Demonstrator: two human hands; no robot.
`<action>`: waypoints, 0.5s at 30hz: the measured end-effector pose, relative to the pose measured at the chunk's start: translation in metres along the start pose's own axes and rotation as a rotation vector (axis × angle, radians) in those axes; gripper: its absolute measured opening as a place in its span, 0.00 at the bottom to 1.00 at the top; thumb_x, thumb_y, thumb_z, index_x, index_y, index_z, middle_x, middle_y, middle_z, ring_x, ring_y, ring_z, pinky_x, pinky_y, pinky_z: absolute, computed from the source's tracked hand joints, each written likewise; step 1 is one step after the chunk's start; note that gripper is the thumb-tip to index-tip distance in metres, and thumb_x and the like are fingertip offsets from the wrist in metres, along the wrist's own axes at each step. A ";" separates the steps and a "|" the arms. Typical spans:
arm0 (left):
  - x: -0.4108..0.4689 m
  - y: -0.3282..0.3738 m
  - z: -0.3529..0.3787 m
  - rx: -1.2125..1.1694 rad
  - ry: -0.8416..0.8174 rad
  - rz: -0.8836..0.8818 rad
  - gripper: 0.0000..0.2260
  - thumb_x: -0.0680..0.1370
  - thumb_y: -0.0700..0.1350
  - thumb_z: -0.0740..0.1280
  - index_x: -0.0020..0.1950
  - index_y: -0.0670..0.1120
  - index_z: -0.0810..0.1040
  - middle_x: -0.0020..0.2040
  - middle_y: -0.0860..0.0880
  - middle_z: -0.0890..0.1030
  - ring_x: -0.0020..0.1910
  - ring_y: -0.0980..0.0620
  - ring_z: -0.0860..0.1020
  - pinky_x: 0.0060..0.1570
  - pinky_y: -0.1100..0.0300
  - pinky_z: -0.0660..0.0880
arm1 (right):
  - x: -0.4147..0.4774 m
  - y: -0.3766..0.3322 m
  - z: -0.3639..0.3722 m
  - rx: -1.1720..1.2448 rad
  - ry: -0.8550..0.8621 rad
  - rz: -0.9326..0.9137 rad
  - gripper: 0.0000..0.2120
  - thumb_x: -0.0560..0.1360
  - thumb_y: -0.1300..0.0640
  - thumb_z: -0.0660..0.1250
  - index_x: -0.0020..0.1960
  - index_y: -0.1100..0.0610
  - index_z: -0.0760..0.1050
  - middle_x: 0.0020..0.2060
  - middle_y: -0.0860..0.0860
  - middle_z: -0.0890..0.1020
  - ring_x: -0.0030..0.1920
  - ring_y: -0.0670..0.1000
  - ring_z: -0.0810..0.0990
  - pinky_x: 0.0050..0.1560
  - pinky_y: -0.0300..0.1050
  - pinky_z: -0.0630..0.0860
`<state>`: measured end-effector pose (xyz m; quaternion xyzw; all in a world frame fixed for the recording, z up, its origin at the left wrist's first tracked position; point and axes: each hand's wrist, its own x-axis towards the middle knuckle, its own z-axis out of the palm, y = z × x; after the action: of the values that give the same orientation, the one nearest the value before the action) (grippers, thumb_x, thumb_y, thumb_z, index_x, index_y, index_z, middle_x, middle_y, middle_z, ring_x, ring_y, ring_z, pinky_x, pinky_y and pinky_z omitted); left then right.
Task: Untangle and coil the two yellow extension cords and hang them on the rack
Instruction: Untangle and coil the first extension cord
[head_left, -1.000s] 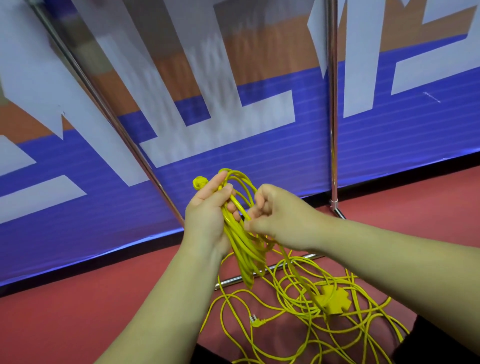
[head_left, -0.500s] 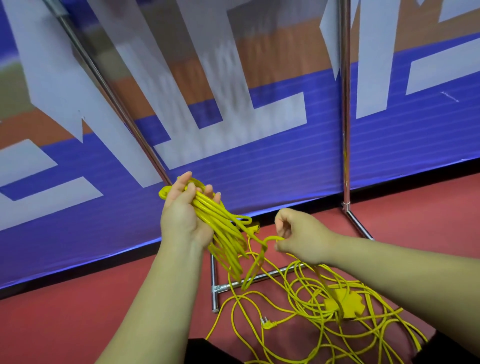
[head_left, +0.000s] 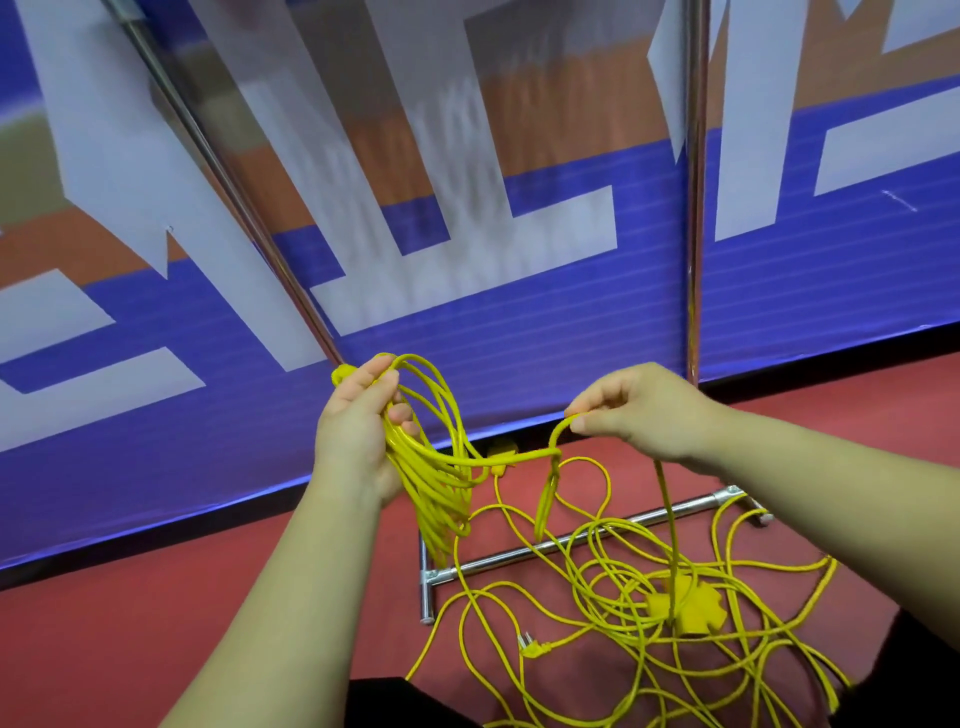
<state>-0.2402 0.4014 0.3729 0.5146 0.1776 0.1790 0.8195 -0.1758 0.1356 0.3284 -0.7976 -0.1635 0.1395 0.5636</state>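
Your left hand (head_left: 358, 441) grips the coil (head_left: 431, 483), your right hand (head_left: 634, 410) pinches a strand (head_left: 524, 457); pulling harder may tighten the floor tangle (head_left: 649, 597) into knots

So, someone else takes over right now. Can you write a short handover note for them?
Left hand grips the partly made coil. Right hand pinches the cord strand leading from it.
The rest lies as a loose tangle on the floor over the rack base, with a socket block and a plug.
Done: several loops coiled.
Left: untangle the rest, finish both coils, hang them on the rack.
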 end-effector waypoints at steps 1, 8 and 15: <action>0.001 0.001 -0.002 -0.010 -0.007 -0.007 0.09 0.82 0.37 0.62 0.58 0.46 0.77 0.34 0.49 0.70 0.24 0.59 0.69 0.21 0.67 0.67 | 0.003 0.001 -0.005 -0.043 0.071 -0.001 0.01 0.72 0.57 0.77 0.43 0.53 0.85 0.36 0.47 0.86 0.36 0.43 0.81 0.40 0.38 0.76; 0.002 -0.006 -0.021 0.359 -0.137 0.009 0.07 0.81 0.35 0.65 0.55 0.44 0.80 0.34 0.47 0.72 0.22 0.57 0.65 0.20 0.65 0.64 | 0.015 0.028 -0.042 -0.057 0.310 0.216 0.07 0.77 0.55 0.69 0.43 0.58 0.81 0.32 0.53 0.79 0.31 0.50 0.76 0.32 0.42 0.69; -0.023 -0.039 0.001 0.974 -0.406 0.026 0.04 0.77 0.39 0.73 0.49 0.46 0.86 0.24 0.49 0.70 0.22 0.52 0.67 0.25 0.61 0.68 | 0.004 0.001 -0.033 -0.175 -0.045 0.069 0.03 0.76 0.55 0.70 0.45 0.52 0.82 0.31 0.49 0.77 0.31 0.49 0.70 0.32 0.42 0.67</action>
<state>-0.2556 0.3741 0.3402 0.8622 0.0712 -0.0173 0.5012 -0.1589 0.1089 0.3382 -0.8457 -0.1603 0.1618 0.4827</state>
